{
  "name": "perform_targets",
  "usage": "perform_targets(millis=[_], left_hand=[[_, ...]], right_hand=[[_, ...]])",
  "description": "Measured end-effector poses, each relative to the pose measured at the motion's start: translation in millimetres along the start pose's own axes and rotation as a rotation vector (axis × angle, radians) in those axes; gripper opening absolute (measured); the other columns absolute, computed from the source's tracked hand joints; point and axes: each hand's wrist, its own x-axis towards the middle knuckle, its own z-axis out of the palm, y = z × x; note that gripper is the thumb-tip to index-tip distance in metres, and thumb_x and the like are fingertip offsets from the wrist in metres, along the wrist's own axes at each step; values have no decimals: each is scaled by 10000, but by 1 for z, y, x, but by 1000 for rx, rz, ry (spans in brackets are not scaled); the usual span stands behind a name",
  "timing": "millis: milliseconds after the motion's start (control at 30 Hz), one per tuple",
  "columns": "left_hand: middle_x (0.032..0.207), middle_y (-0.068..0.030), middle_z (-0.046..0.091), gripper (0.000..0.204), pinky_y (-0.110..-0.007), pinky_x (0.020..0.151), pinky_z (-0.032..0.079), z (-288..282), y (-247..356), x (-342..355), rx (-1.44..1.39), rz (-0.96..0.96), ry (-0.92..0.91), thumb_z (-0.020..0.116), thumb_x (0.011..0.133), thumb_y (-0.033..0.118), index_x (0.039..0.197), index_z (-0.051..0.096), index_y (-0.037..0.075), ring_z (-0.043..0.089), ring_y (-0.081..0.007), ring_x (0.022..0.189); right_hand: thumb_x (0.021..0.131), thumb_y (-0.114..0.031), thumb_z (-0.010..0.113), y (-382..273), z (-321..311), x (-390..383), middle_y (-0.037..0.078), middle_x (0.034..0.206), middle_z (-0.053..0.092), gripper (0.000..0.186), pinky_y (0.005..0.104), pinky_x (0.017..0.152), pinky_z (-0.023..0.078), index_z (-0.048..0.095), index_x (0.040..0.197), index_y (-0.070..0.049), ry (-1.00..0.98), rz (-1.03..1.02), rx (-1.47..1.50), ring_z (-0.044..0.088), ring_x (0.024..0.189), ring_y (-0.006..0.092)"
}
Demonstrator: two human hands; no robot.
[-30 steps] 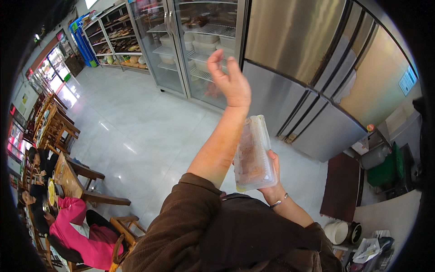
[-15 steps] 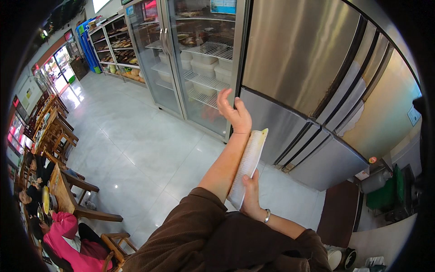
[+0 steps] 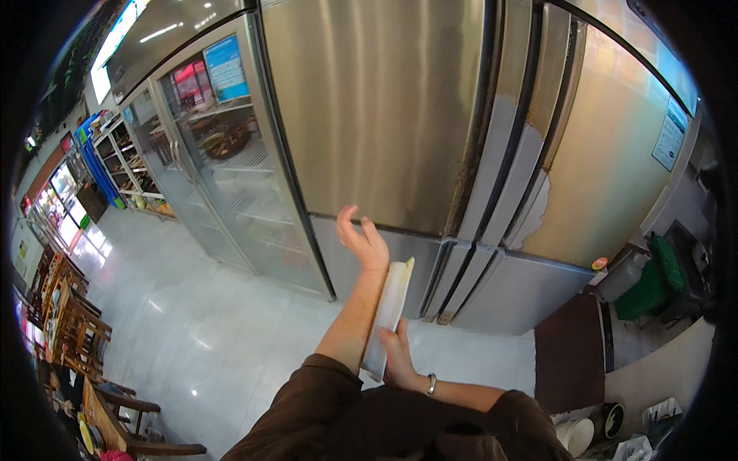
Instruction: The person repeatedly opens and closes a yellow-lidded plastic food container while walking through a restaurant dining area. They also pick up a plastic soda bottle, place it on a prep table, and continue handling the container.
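Observation:
A long, shallow white container (image 3: pixel 388 311) with a finely ribbed side stands on edge against the inside of my left forearm. Its upper corner has a yellowish tint; what is inside it, if anything, is hidden from this angle. My right hand (image 3: pixel 400 361) grips its lower part, thumb on the near side, with a silver bangle at the wrist. Raised in front of the steel refrigerator (image 3: pixel 377 115), my left hand (image 3: pixel 364 244) is empty, its fingers loosely bent and apart. The container leans along that arm below the wrist.
Left of the steel refrigerator stands a glass-door display fridge (image 3: pixel 231 169). Wooden tables (image 3: pixel 108 415) and chairs line the far left, with people seated there. On the right are a brown mat (image 3: pixel 569 353), a green bin (image 3: pixel 653 284) and white buckets (image 3: pixel 575 436).
My view has turned right, bringing the steel refrigerator to the middle and closer. The container stays in my right hand against my left forearm.

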Motion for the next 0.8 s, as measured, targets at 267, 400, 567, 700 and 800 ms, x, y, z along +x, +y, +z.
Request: perform_targets(millis=[267, 400, 567, 700, 800], left_hand=[[1138, -128, 583, 296, -447, 956, 389, 72, -11, -62, 39, -30, -93, 588, 761, 76, 1056, 585, 106, 533, -329, 1103], [1145, -103, 585, 322, -448, 954, 382, 46, -50, -53, 165, -54, 5, 587, 759, 81, 1078, 588, 127, 532, -315, 1105], [1133, -95, 588, 338, -443, 961, 382, -41, -114, -46, 281, -380, 233, 568, 761, 94, 1096, 605, 125, 535, -292, 1106], [1133, -83, 587, 310, -433, 983, 361, -152, -134, -36, 406, -611, 554, 552, 792, 127, 1093, 625, 129, 527, -283, 1108], [1114, -84, 590, 303, -441, 973, 357, -216, -101, -28, 746, -435, 475, 549, 791, 123, 1084, 624, 133, 532, -287, 1080]], right_hand=[[871, -252, 481, -24, -63, 41, 164, 1195, 452, 570, 468, 877, 487, 255, 1362, -71, 21, 20, 62, 521, 1080, 304], [902, -273, 465, -3, -64, 55, 157, 1246, 449, 519, 482, 942, 459, 274, 1351, -94, -40, 164, 53, 501, 1140, 321], [901, -205, 440, 26, -43, 47, 165, 1220, 432, 543, 471, 901, 478, 231, 1383, -69, -182, 374, 126, 502, 1084, 307], [896, -222, 467, 50, -20, 19, 152, 1202, 448, 537, 436, 897, 469, 262, 1368, -69, -328, 586, 36, 506, 1071, 286], [893, -255, 480, 82, -12, -7, 136, 1167, 468, 501, 425, 900, 463, 304, 1323, -70, -426, 653, 19, 515, 1061, 279]])
